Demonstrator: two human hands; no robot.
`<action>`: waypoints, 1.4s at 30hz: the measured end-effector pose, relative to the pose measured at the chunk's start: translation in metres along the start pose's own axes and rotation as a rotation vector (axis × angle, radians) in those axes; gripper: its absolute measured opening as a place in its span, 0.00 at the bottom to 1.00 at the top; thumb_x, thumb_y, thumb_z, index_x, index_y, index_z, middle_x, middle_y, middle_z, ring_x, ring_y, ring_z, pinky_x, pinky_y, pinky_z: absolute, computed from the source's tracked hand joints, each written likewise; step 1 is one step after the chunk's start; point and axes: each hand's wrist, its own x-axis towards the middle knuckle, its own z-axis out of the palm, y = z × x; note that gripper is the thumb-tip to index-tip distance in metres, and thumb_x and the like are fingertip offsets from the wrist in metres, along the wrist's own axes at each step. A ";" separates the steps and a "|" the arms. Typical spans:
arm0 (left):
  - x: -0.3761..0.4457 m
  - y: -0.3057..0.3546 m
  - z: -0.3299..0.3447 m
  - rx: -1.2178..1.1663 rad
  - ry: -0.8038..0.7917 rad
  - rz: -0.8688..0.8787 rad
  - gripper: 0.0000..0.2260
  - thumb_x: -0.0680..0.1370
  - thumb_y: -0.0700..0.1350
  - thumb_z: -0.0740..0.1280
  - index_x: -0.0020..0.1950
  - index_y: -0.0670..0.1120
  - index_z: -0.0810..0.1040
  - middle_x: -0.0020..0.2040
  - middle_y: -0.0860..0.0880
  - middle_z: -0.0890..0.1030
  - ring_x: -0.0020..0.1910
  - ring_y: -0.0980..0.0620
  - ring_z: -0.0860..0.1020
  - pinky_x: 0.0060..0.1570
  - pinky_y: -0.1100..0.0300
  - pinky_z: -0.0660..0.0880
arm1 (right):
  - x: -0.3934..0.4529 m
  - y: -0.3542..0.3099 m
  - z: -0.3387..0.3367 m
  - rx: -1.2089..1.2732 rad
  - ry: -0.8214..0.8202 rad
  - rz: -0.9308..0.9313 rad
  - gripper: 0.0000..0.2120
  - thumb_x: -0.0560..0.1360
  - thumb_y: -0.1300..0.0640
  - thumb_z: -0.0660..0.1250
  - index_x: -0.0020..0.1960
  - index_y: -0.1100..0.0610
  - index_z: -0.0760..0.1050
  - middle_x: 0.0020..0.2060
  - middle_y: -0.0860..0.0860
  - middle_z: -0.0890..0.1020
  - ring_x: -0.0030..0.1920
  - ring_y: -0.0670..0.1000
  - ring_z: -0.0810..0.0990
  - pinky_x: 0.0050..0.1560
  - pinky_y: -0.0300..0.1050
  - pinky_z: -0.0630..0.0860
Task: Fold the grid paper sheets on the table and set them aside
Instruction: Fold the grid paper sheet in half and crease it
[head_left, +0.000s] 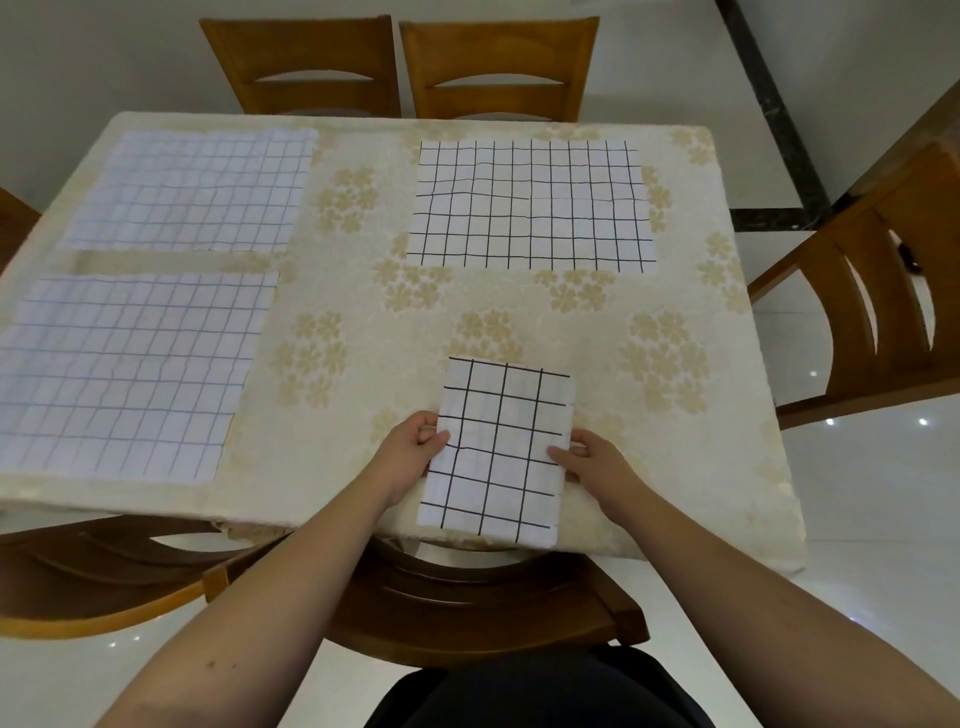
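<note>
Item: folded grid sheet (497, 449), lower centre of frame, at near table (727, 415) edge. Your left hand (413, 454) pinches its left edge, thumb on top; your right hand (592, 460) pinches right edge likewise. Remaining: three flat sheets, upper left (192, 189), middle left (124, 374), upper right (530, 205). Advice: square corners, lift level, set aside where no flat sheet lies.

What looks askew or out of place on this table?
The folded sheet, held by the left hand and right hand, sits slightly tilted and overhangs the near table edge. The three flat sheets lie neat.
</note>
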 end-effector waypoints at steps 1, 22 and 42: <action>0.000 0.000 0.000 -0.010 -0.001 0.002 0.03 0.80 0.43 0.65 0.51 0.45 0.76 0.30 0.56 0.60 0.32 0.55 0.61 0.36 0.59 0.62 | -0.002 0.000 0.000 0.051 -0.037 0.006 0.17 0.74 0.57 0.72 0.61 0.59 0.76 0.53 0.56 0.84 0.51 0.54 0.84 0.51 0.47 0.81; -0.021 0.032 -0.013 0.034 -0.267 -0.020 0.11 0.80 0.38 0.65 0.62 0.45 0.76 0.29 0.58 0.75 0.39 0.60 0.81 0.47 0.63 0.79 | -0.015 -0.018 -0.012 0.056 -0.161 0.009 0.13 0.78 0.60 0.67 0.62 0.58 0.77 0.52 0.54 0.85 0.52 0.53 0.84 0.47 0.46 0.82; -0.021 0.042 -0.012 -0.226 -0.169 -0.117 0.15 0.82 0.37 0.56 0.51 0.42 0.83 0.49 0.41 0.85 0.47 0.44 0.83 0.46 0.56 0.79 | -0.017 -0.033 -0.017 0.021 -0.123 -0.010 0.14 0.79 0.66 0.59 0.47 0.58 0.83 0.43 0.54 0.85 0.38 0.50 0.84 0.40 0.43 0.79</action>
